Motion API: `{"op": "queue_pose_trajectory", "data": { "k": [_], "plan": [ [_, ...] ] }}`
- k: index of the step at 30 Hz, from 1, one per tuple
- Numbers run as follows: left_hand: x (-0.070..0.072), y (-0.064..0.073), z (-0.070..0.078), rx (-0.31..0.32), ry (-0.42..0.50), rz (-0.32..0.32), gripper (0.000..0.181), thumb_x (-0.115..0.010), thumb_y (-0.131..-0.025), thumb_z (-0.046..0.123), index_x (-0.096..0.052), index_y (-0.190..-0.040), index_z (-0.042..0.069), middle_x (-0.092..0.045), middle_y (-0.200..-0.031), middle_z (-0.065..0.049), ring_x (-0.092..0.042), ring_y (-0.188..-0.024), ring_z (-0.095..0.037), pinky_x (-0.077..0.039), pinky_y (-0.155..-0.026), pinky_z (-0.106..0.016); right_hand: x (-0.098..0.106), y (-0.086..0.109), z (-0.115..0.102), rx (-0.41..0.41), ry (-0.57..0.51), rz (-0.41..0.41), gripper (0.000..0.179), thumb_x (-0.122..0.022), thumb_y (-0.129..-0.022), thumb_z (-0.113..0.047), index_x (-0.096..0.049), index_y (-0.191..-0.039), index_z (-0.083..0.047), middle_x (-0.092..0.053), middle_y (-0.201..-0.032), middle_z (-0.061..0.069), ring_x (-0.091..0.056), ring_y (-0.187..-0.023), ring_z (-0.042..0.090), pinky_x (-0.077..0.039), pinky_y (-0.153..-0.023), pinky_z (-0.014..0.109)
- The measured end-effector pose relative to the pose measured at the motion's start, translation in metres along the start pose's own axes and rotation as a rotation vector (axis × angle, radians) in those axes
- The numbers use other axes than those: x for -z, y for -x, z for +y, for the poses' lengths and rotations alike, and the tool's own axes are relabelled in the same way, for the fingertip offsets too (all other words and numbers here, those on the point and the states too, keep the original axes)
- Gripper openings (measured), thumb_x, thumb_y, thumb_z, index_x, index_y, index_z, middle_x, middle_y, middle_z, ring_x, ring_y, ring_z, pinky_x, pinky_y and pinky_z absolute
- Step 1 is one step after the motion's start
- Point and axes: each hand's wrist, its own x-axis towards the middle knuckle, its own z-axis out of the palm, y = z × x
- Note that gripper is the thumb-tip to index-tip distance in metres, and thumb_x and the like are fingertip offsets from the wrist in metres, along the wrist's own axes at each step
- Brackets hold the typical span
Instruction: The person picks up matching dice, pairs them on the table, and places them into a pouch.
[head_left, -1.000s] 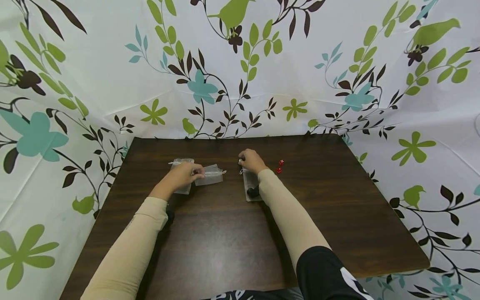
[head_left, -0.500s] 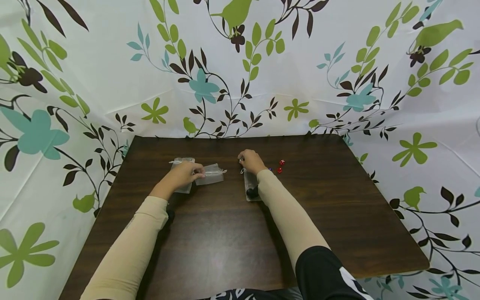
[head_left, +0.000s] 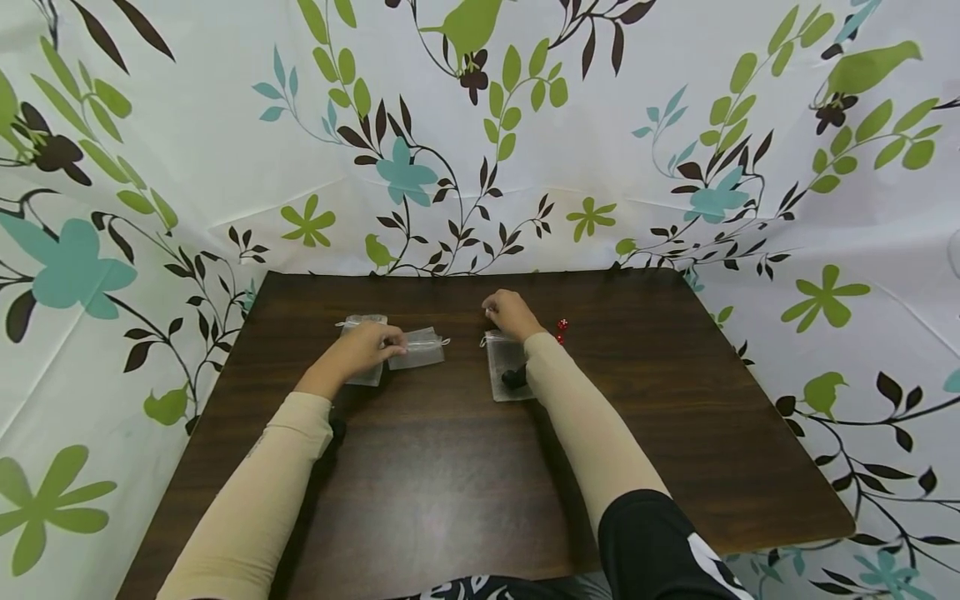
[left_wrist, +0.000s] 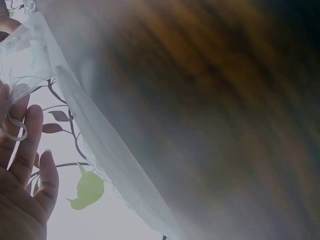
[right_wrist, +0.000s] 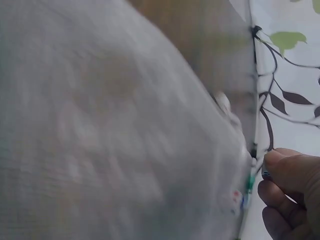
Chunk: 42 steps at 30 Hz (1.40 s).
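My left hand (head_left: 368,347) pinches the edge of a sheer white drawstring pouch (head_left: 418,350), whose cord loop (left_wrist: 19,131) lies by the fingers. A second sheer pouch (head_left: 366,375) lies partly under this hand. My right hand (head_left: 513,314) is raised beyond a third pouch (head_left: 501,367) lying on the table. Its thumb and a finger pinch a small pale die (right_wrist: 265,173), mostly covered by the fingertips. Two red dice (head_left: 562,324) sit just right of this hand, one partly hidden by the forearm.
The brown wooden table (head_left: 450,483) meets a floral cloth backdrop (head_left: 450,225) at its far edge. Small green (right_wrist: 250,181) and blue pieces show past the pouch in the right wrist view. A black wrist camera (head_left: 514,377) hangs over the right pouch.
My right hand has lifted and shifted slightly away and to the right, uncovering more of the right pouch. The left hand has stayed at its pouch.
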Motion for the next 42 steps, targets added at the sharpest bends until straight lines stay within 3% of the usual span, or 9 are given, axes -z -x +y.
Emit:
{"op": "queue_pose_trajectory", "data": {
  "k": [10,23,31,42],
  "plan": [
    [0.0,-0.001,0.001,-0.014,-0.006,0.006,0.007,-0.073,-0.095,0.018,-0.073,-0.095,0.011,-0.07,-0.086,0.001,-0.064,-0.08,-0.017,-0.053,-0.075,-0.042,0.013,0.007,0.014,-0.031,0.008,-0.004,0.023,-0.065,-0.1,-0.008,-0.071,-0.121,-0.001,-0.065,-0.117,0.015,-0.062,-0.108,0.029,-0.052,-0.093,0.04],
    [0.0,-0.002,0.008,0.008,0.003,-0.022,0.006,-0.072,-0.096,0.018,-0.072,-0.094,0.012,-0.068,-0.084,0.002,-0.059,-0.073,-0.014,-0.051,-0.07,-0.039,0.014,0.014,0.026,-0.036,0.015,-0.005,0.02,-0.065,-0.1,-0.006,-0.073,-0.117,-0.002,-0.068,-0.113,0.015,-0.063,-0.105,0.028,-0.051,-0.092,0.042],
    [-0.002,-0.002,0.009,0.007,-0.006,-0.039,0.005,-0.072,-0.095,0.017,-0.072,-0.094,0.012,-0.069,-0.085,0.001,-0.062,-0.077,-0.015,-0.053,-0.073,-0.041,0.012,0.018,0.031,-0.044,0.045,-0.032,0.022,-0.064,-0.099,-0.004,-0.072,-0.12,0.0,-0.068,-0.124,0.015,-0.063,-0.115,0.03,-0.05,-0.098,0.041],
    [-0.003,-0.002,0.011,-0.011,-0.01,-0.037,0.005,-0.073,-0.094,0.016,-0.072,-0.092,0.012,-0.069,-0.083,0.001,-0.062,-0.076,-0.014,-0.053,-0.073,-0.041,0.01,0.022,0.032,-0.036,0.017,-0.049,0.023,-0.064,-0.098,0.0,-0.072,-0.12,0.0,-0.068,-0.125,0.017,-0.063,-0.116,0.03,-0.05,-0.099,0.041]
  ]
}}
